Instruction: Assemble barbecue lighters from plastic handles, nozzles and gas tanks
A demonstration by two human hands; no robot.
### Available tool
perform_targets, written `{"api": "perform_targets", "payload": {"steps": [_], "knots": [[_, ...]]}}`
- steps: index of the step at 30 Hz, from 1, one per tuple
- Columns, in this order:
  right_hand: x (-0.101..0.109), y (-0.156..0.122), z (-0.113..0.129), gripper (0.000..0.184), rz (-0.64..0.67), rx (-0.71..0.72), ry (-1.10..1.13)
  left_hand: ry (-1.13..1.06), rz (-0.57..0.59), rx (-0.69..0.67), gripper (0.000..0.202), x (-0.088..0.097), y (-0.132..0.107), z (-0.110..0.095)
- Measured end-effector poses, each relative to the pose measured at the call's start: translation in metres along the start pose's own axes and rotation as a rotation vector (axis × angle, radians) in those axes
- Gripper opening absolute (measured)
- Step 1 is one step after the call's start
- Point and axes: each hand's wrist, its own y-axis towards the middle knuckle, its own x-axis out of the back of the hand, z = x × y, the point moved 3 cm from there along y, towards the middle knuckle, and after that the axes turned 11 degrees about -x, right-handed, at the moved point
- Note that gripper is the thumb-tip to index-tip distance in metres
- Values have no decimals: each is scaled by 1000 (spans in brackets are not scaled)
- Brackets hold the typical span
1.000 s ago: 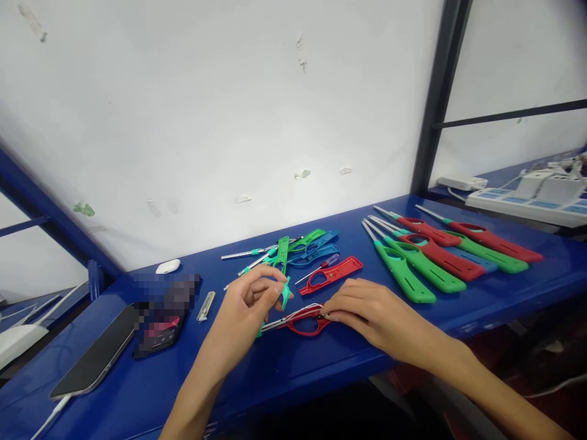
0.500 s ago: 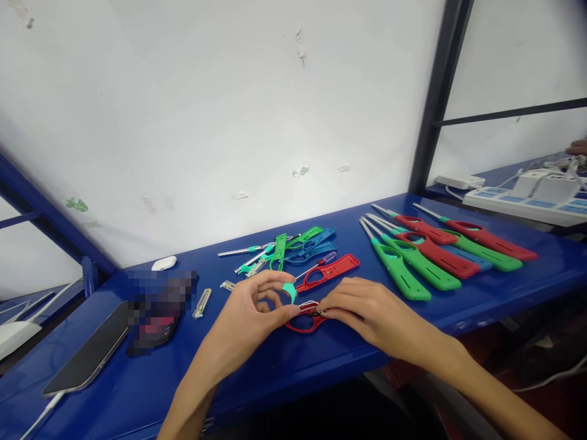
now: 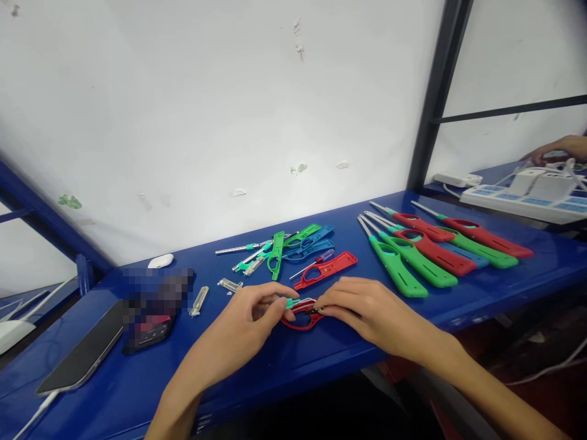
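Observation:
A red lighter casing half (image 3: 298, 326) with a finger loop lies between my hands, near the table's front edge. At its left end, my left hand (image 3: 247, 321) has thumb and fingers closed round a teal plastic part (image 3: 291, 302), partly hidden by the fingertips. Thin pale wires run from there along the casing. My right hand (image 3: 373, 308) pinches the casing's right end, where a small dark piece shows at the fingertips. Just behind, another red casing half (image 3: 332, 269) lies hollow side up, with a purple-handled screwdriver (image 3: 326, 255) beside it.
Green and blue casing halves (image 3: 309, 249) and metal lighter tubes (image 3: 233, 250) lie in a pile behind. Clear fuel tanks (image 3: 199, 300) are left of it. Assembled lighters (image 3: 440, 256) lie right, a phone (image 3: 85, 348) left. Another person's hand (image 3: 559, 148) is beyond the frame post.
The teal part has gone from above the casing's left end down onto it, with my left fingers lowered. My right hand keeps its grip. Another person's hand has come further into view.

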Motion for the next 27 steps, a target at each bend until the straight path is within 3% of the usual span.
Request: {"api": "perform_targets", "payload": {"steps": [5,8,12,19,27], "knots": [[1,0,1,19,-14,11,-9,89,32,-62,57,-5,4,-1],[0,-1,0,20,-7,4,-4,119,25,-37,60,-8,6,4],[0,-1,0,19,2,-2,6,119,-36,-18,54,-8,8,6],[1,0,0,19,4,-1,12,57,-30,3,39,-10,7,7],[0,0,1,18,3,-13,18,320,-49,-89,31,-14,10,2]]}}
